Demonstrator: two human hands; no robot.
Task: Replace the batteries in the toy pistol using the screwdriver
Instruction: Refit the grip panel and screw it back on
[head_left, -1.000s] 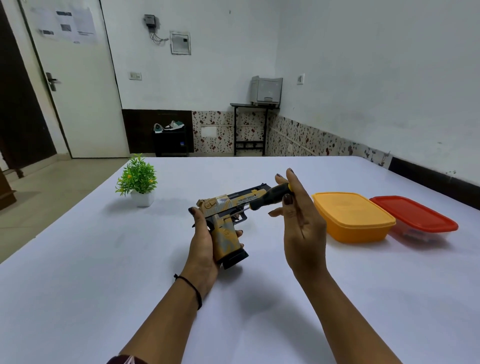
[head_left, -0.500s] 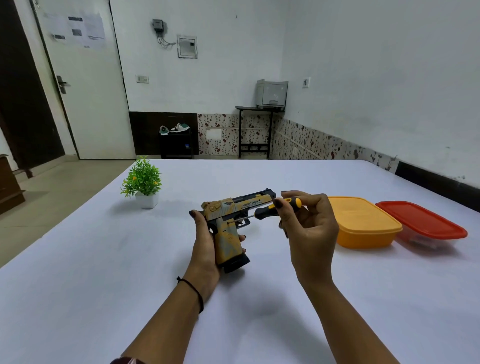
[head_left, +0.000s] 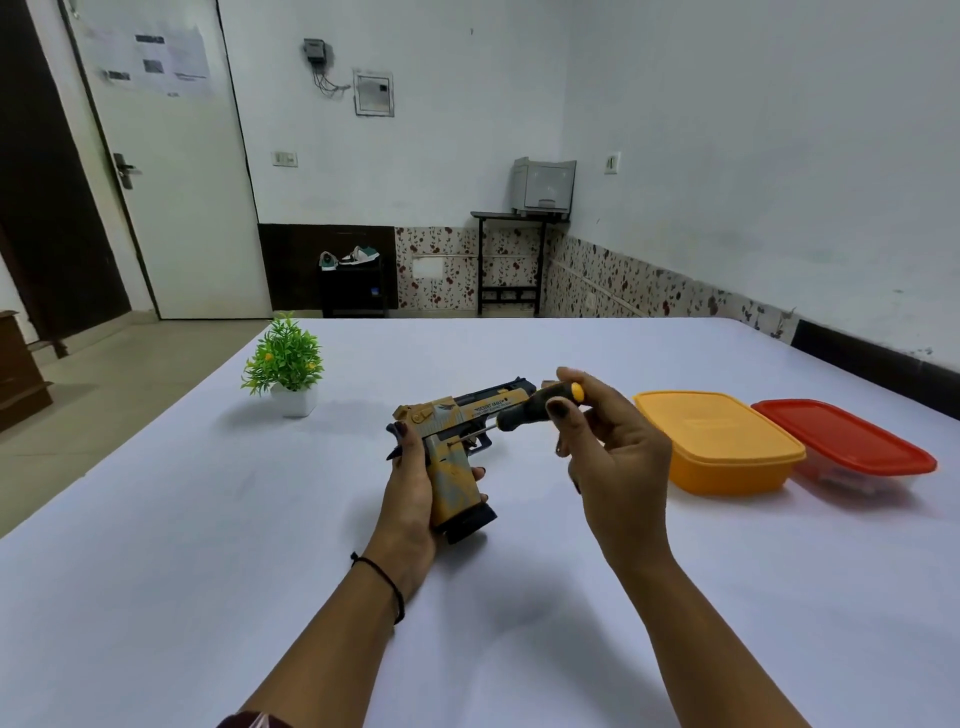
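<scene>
A yellow and grey toy pistol (head_left: 454, 470) with a black base is held above the white table, barrel pointing away to the right. My left hand (head_left: 408, 499) grips its handle from the left side. My right hand (head_left: 608, 447) pinches a screwdriver (head_left: 535, 408) with a black handle and a yellow end cap. Its thin metal shaft slants down to the left, and the tip touches the pistol's side near the trigger. No batteries show.
An orange lidded box (head_left: 719, 441) stands right of my right hand, with a red-lidded clear box (head_left: 844, 441) beside it. A small potted plant (head_left: 285, 366) sits at the far left of the table (head_left: 208, 545). The table's left edge drops to the floor.
My right hand has curled round the screwdriver handle and turned it, bringing the tip down against the pistol's side. The left hand keeps its hold on the pistol.
</scene>
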